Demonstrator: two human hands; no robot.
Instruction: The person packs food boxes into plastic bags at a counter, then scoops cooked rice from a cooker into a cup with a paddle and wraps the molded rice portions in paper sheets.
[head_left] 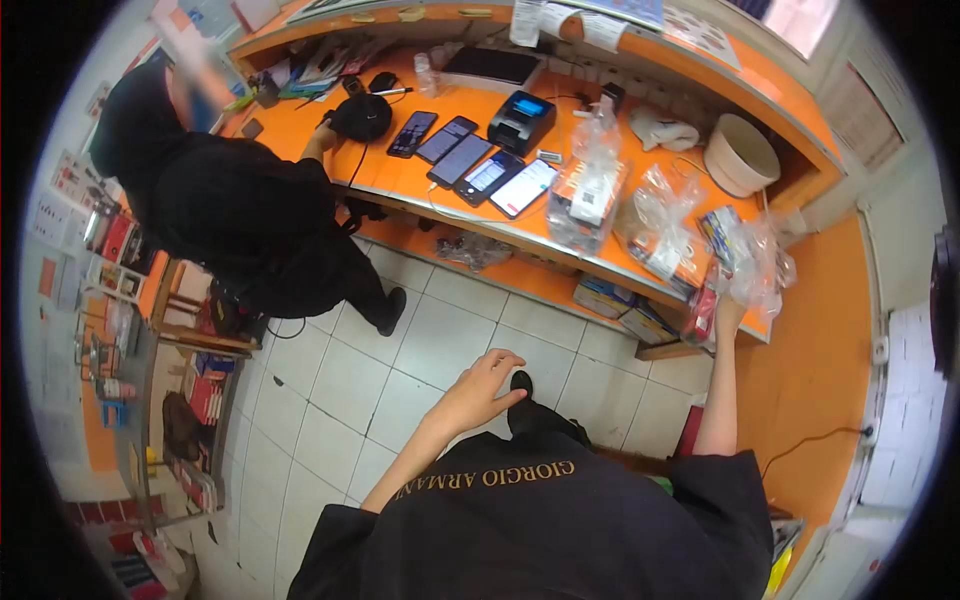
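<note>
My left hand hangs in front of my body over the tiled floor, fingers loosely curved and apart, with nothing in it. At the right end of the orange counter, my right hand is closed on a clear plastic bag; its fingertips are partly hidden by the plastic. Beside that hand, at the counter's front edge, is a red packet in clear wrap. A blue-and-white box lies by the bag. Left of it sit another clear bag and a bagged package with a white label.
Several phones lie in a row on the counter, by a card terminal or small printer. A cream bucket stands at the back right. Another person in black stands at the left, one hand near a round black object.
</note>
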